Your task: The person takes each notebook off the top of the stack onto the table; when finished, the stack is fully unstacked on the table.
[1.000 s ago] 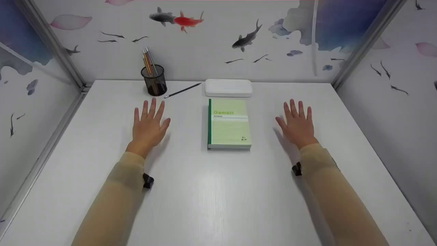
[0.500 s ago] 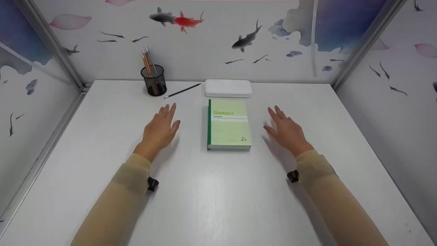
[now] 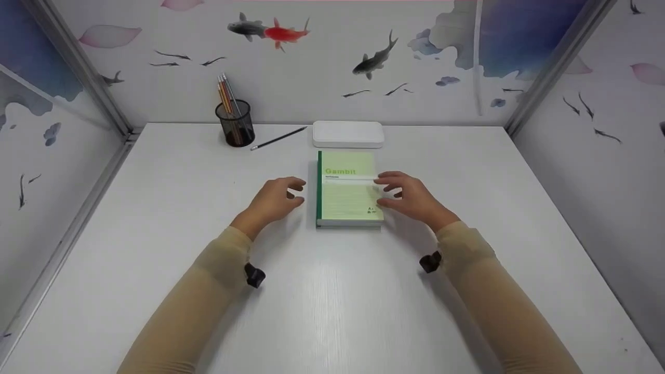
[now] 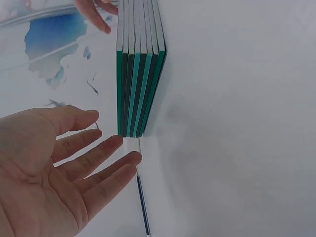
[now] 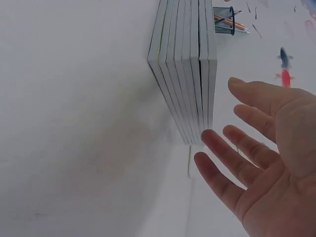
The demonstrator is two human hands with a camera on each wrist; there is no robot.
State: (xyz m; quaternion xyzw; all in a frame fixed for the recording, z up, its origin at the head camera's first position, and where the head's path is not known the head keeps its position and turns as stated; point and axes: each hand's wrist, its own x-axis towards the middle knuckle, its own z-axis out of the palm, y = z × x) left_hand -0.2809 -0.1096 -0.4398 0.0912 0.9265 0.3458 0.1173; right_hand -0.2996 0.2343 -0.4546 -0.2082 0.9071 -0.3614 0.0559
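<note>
A stack of several light-green notebooks [image 3: 345, 200] lies flat on the white table, the top cover reading "Gambit". Their green spines [image 4: 132, 94] face my left hand [image 3: 273, 200], which hovers just left of the stack with fingers loosely bent and a gap to the spines. On the other side, my right hand [image 3: 413, 200] is at the page edges [image 5: 182, 74]; in the head view its fingertips overlap the top cover's right edge. Both palms face inward, thumbs apart from the fingers, and neither hand holds anything.
Behind the stack sits a white rectangular case [image 3: 348, 134]. A dark pencil [image 3: 279, 138] lies to its left, beside a black mesh cup [image 3: 236, 130] with several pencils. White panels with painted fish stand around the table's back and sides.
Both hands have moved inward from either side toward the notebook stack, turning from palms down to palms facing each other, with fingers bending. The notebooks have stayed in place.
</note>
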